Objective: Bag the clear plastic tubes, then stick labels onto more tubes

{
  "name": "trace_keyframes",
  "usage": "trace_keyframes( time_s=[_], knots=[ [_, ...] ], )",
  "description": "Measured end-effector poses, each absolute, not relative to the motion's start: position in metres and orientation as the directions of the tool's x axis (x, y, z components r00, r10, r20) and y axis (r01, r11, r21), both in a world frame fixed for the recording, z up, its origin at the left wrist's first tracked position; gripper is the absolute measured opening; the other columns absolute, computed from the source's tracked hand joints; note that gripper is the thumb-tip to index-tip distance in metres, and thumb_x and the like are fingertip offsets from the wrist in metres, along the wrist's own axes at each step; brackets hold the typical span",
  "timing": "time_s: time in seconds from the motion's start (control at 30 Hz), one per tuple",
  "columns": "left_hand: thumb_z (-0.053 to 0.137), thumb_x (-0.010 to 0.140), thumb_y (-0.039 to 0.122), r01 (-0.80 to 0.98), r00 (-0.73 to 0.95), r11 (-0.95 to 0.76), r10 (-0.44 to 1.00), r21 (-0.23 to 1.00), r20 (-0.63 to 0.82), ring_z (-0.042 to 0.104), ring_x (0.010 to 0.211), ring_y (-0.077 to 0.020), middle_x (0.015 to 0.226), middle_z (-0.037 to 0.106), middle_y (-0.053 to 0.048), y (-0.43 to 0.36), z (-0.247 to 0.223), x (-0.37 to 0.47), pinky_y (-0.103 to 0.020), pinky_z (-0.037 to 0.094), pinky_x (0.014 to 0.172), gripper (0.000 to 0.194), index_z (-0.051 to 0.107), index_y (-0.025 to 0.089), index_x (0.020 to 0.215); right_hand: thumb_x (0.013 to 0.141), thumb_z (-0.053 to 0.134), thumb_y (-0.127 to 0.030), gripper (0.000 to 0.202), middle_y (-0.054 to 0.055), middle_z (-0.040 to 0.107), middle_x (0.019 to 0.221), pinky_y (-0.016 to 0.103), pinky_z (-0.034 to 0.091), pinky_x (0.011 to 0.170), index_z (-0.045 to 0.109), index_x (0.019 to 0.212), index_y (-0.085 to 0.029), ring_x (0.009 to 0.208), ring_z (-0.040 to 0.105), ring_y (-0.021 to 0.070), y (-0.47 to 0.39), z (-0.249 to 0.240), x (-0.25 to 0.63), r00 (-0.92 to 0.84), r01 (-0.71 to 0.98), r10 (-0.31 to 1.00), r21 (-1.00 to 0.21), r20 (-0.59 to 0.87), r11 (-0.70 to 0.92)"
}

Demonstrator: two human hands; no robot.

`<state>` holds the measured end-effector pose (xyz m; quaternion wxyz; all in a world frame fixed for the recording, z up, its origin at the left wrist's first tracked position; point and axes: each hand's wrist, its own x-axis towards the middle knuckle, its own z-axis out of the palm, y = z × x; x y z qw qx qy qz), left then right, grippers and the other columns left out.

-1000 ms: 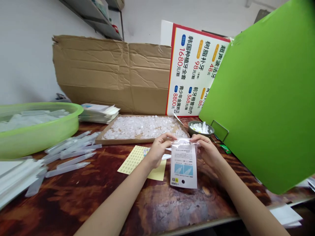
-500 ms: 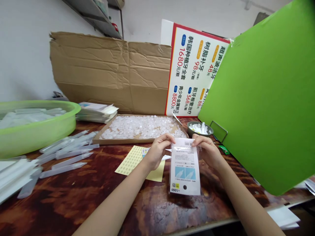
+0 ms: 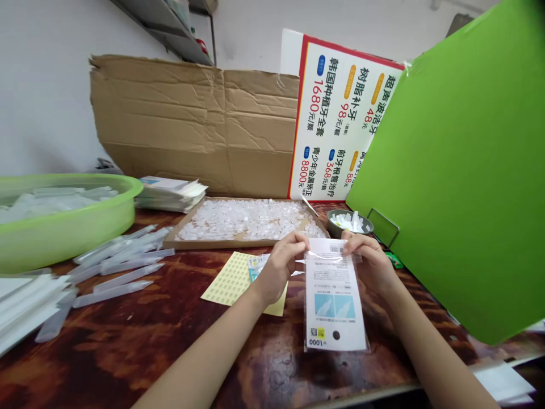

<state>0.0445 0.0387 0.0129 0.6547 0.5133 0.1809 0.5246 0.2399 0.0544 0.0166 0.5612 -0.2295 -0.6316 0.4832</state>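
i am seeing both hands, left (image 3: 279,270) and right (image 3: 371,261), pinching the top corners of the printed packet (image 3: 334,295); it is hanging above the brown surface (image 3: 140,352), right of the yellow sheet (image 3: 227,281).

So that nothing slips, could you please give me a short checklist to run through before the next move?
1. Left hand gripping the clear sleeve at its far end: ok.
2. Right hand gripping that end too: ok.
3. Printed card lying within the sleeve: ok.
4. Sleeve's far end sealed: cannot tell.
5. Yellow sheet fully in view: not ok, partly hidden behind the left hand.
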Motion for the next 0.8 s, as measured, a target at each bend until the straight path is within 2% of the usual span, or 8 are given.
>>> trace_keyframes(
  time_s=[0.13, 0.23, 0.3, 0.37, 0.5, 0.6, 0.7, 0.8],
  knots=[
    [0.055, 0.074, 0.013, -0.503, 0.377, -0.039, 0.889, 0.863, 0.260, 0.051, 0.058, -0.0082, 0.075, 0.053, 0.003, 0.037, 0.014, 0.045, -0.018, 0.043, 0.052, 0.015, 0.043, 0.020, 0.080, 0.068, 0.050, -0.010, 0.022, 0.000, 0.042, 0.065, 0.026, 0.023, 0.050, 0.066, 0.058, -0.022, 0.059, 0.038, 0.0120, 0.055, 0.017, 0.241, -0.238, -0.261, 0.844, -0.869, 0.481, 0.422],
    [0.049, 0.075, 0.010, -0.578, 0.332, 0.002, 0.914, 0.816, 0.234, 0.057, 0.071, -0.0117, 0.082, 0.057, 0.001, 0.039, 0.016, 0.046, -0.024, 0.048, 0.063, 0.017, 0.041, 0.021, 0.085, 0.068, 0.051, -0.011, 0.021, 0.000, 0.041, 0.065, 0.026, 0.023, 0.050, 0.066, 0.058, -0.022, 0.058, 0.037, 0.0117, 0.056, 0.018, 0.243, -0.179, -0.267, 0.859, -0.864, 0.480, 0.427],
    [0.048, 0.078, 0.013, -0.593, 0.291, -0.009, 0.930, 0.805, 0.225, 0.058, 0.080, -0.0134, 0.085, 0.059, 0.000, 0.039, 0.017, 0.047, -0.026, 0.049, 0.070, 0.013, 0.042, 0.021, 0.088, 0.067, 0.051, -0.012, 0.020, 0.000, 0.041, 0.064, 0.026, 0.023, 0.050, 0.066, 0.058, -0.022, 0.057, 0.036, 0.0117, 0.056, 0.019, 0.244, -0.149, -0.260, 0.862, -0.860, 0.484, 0.438],
    [0.051, 0.083, 0.024, -0.529, 0.273, -0.036, 0.939, 0.848, 0.210, 0.057, 0.079, -0.0126, 0.083, 0.059, -0.001, 0.039, 0.016, 0.049, -0.024, 0.048, 0.069, 0.008, 0.045, 0.019, 0.086, 0.066, 0.052, -0.013, 0.019, 0.000, 0.041, 0.064, 0.026, 0.023, 0.050, 0.066, 0.057, -0.022, 0.057, 0.035, 0.0118, 0.058, 0.019, 0.245, -0.134, -0.251, 0.868, -0.864, 0.477, 0.436],
    [0.059, 0.080, 0.043, -0.323, 0.310, -0.111, 0.926, 0.940, 0.216, 0.051, 0.060, -0.0090, 0.069, 0.054, 0.002, 0.040, 0.011, 0.054, -0.019, 0.042, 0.055, 0.029, 0.049, 0.016, 0.078, 0.062, 0.054, -0.015, 0.016, 0.001, 0.043, 0.069, 0.025, 0.024, 0.049, 0.066, 0.056, -0.023, 0.059, 0.036, 0.0122, 0.060, 0.020, 0.245, -0.103, -0.242, 0.897, -0.886, 0.429, 0.396],
    [0.067, 0.075, 0.043, -0.269, 0.360, -0.129, 0.905, 0.954, 0.224, 0.056, 0.071, -0.0126, 0.080, 0.060, -0.001, 0.039, 0.006, 0.057, -0.023, 0.045, 0.064, 0.032, 0.052, 0.016, 0.084, 0.062, 0.055, -0.017, 0.013, 0.001, 0.043, 0.072, 0.025, 0.026, 0.049, 0.065, 0.056, -0.023, 0.060, 0.037, 0.0130, 0.060, 0.020, 0.242, -0.083, -0.233, 0.908, -0.894, 0.411, 0.383],
    [0.069, 0.074, 0.039, -0.298, 0.438, -0.047, 0.881, 0.953, 0.181, 0.060, 0.086, -0.0179, 0.100, 0.063, -0.007, 0.036, 0.003, 0.061, -0.028, 0.047, 0.075, 0.040, 0.053, 0.017, 0.103, 0.067, 0.058, -0.023, 0.009, 0.000, 0.044, 0.073, 0.024, 0.029, 0.050, 0.064, 0.062, -0.024, 0.061, 0.038, 0.0132, 0.059, 0.018, 0.242, -0.082, -0.212, 0.908, -0.897, 0.412, 0.388],
    [0.065, 0.078, 0.039, -0.371, 0.434, 0.040, 0.891, 0.928, 0.135, 0.062, 0.082, -0.0180, 0.102, 0.064, -0.008, 0.035, 0.000, 0.064, -0.030, 0.048, 0.074, 0.042, 0.051, 0.018, 0.112, 0.076, 0.059, -0.028, 0.006, 0.000, 0.049, 0.082, 0.025, 0.036, 0.057, 0.065, 0.078, -0.026, 0.068, 0.044, 0.0138, 0.058, 0.017, 0.244, -0.159, -0.113, 0.891, -0.905, 0.424, 0.410]
  ],
)
